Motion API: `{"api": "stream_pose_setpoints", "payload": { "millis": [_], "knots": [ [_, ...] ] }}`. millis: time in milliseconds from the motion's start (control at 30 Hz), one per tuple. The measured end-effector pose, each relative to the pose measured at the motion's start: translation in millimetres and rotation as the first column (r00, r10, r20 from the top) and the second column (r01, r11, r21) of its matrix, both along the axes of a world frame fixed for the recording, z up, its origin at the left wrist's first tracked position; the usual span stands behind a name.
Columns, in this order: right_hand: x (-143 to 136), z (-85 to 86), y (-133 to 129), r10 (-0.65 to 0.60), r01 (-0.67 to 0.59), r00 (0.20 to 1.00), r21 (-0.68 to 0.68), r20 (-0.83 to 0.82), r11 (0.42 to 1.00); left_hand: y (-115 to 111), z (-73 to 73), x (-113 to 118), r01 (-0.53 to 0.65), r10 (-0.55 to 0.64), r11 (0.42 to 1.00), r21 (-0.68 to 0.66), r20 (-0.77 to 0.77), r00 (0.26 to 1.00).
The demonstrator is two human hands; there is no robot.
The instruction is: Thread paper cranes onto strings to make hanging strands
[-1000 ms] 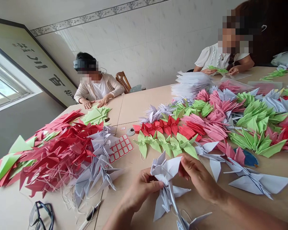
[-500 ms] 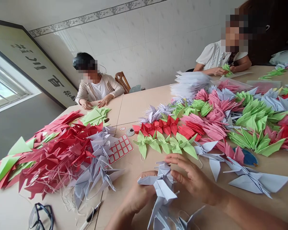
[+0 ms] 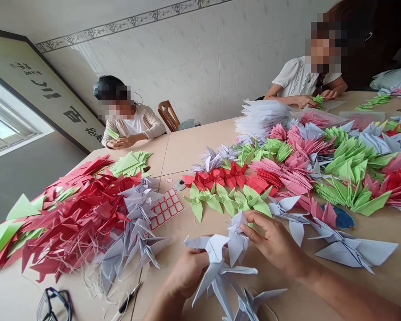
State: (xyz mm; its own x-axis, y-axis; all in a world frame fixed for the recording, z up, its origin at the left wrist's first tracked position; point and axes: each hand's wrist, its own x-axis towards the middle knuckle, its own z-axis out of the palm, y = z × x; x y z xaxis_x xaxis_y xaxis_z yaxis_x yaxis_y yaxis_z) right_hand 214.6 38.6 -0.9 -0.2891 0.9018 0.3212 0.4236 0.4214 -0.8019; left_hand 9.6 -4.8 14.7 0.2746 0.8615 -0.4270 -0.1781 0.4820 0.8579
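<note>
My left hand is closed around a pale lavender paper crane, its fingers partly hidden behind the folds. Between the thumb and fingers of my right hand is a second pale paper crane, held upright just right of the first. More pale cranes hang or lie below them near the front edge of the picture, with a bit of string beside them. Past my hands lies a row of green paper cranes, and a red row lies behind it.
Red folded paper is heaped at left, with loose string, a pen and glasses nearby. Bundled cranes cover the right side. Two co-workers sit across the table, one holding green paper.
My right hand has lifted one pale crane up and away from the one in my left hand, so the two now stand apart. The co-worker at left has picked up green paper.
</note>
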Motion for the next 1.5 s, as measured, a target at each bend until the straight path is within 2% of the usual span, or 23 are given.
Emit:
{"api": "stream_pose_setpoints", "payload": {
  "millis": [133,267,400,567,633,700,767,800,867,933,1000,1067,1167,1233,1333,1400,1500],
  "knots": [
    [3.9,1.7,2.3,-0.033,0.033,0.999,0.003,0.016,0.999,2.7,-5.6,-3.7,-0.06,0.058,0.996,-0.059,-0.031,0.998],
    [5.5,2.9,3.0,-0.037,0.037,0.999,-0.004,0.009,0.999,6.1,-12.3,-6.2,-0.109,0.103,0.992,-0.063,-0.099,0.99],
    [6.9,6.2,2.6,-0.038,0.038,0.999,-0.015,-0.012,0.999,5.9,-15.9,-4.4,-0.128,0.125,0.992,-0.002,-0.178,0.976],
    [8.7,12.0,2.3,-0.013,0.012,1.0,-0.065,-0.017,0.998,2.2,-14.3,-3.4,-0.195,0.219,0.973,0.124,-0.221,0.95],
    [9.1,12.9,1.8,-0.004,0.003,1.0,-0.03,-0.03,1.0,1.9,-12.7,-4.7,-0.29,0.336,0.934,0.209,-0.234,0.912],
    [9.5,12.8,0.8,-0.01,0.012,0.999,0.056,-0.037,0.998,1.8,-11.4,-6.9,-0.391,0.468,0.857,0.334,-0.19,0.863],
    [9.5,13.0,-0.8,-0.015,0.019,0.999,0.143,-0.034,0.99,0.5,-10.5,-9.3,-0.43,0.524,0.784,0.447,-0.106,0.845],
    [9.2,13.6,-1.8,-0.008,0.013,0.999,0.175,-0.033,0.984,-1.0,-10.0,-10.4,-0.416,0.511,0.768,0.486,-0.074,0.857],
    [7.8,15.9,-3.9,0.034,-0.025,0.999,0.193,-0.04,0.981,-5.2,-8.8,-11.7,-0.326,0.429,0.783,0.53,-0.082,0.899],
    [5.4,18.8,-6.3,0.077,-0.068,0.995,0.138,-0.064,0.988,-10.0,-6.8,-11.1,-0.193,0.334,0.811,0.552,-0.165,0.928],
    [2.4,20.1,-8.7,0.087,-0.085,0.992,0.026,-0.096,0.996,-13.7,-3.9,-8.7,-0.073,0.288,0.809,0.583,-0.286,0.914],
    [-0.6,18.5,-10.8,0.071,-0.087,0.987,-0.105,-0.145,0.991,-15.6,-0.6,-5.3,0.004,0.329,0.77,0.638,-0.402,0.854],
    [-4.7,12.3,-12.8,0.064,-0.119,0.974,-0.249,-0.217,0.961,-15.8,3.4,-1.6,0.049,0.485,0.675,0.736,-0.492,0.723],
    [-6.8,9.0,-13.1,0.064,-0.129,0.972,-0.287,-0.224,0.949,-15.0,4.2,-1.1,0.074,0.583,0.593,0.802,-0.49,0.648],
    [-8.6,7.6,-13.6,0.06,-0.111,0.98,-0.279,-0.188,0.954,-13.0,2.5,-2.1,0.22,0.597,0.519,0.826,-0.534,0.598],
    [-9.6,7.7,-14.9,0.063,-0.1,0.986,-0.239,-0.156,0.966,-11.6,0.1,-2.3,0.324,0.559,0.519,0.791,-0.601,0.571],
    [-11.9,6.0,-17.5,0.078,-0.095,0.99,-0.153,-0.114,0.984,-11.0,-2.8,-0.9,0.361,0.497,0.599,0.715,-0.686,0.531]
  ]
}}
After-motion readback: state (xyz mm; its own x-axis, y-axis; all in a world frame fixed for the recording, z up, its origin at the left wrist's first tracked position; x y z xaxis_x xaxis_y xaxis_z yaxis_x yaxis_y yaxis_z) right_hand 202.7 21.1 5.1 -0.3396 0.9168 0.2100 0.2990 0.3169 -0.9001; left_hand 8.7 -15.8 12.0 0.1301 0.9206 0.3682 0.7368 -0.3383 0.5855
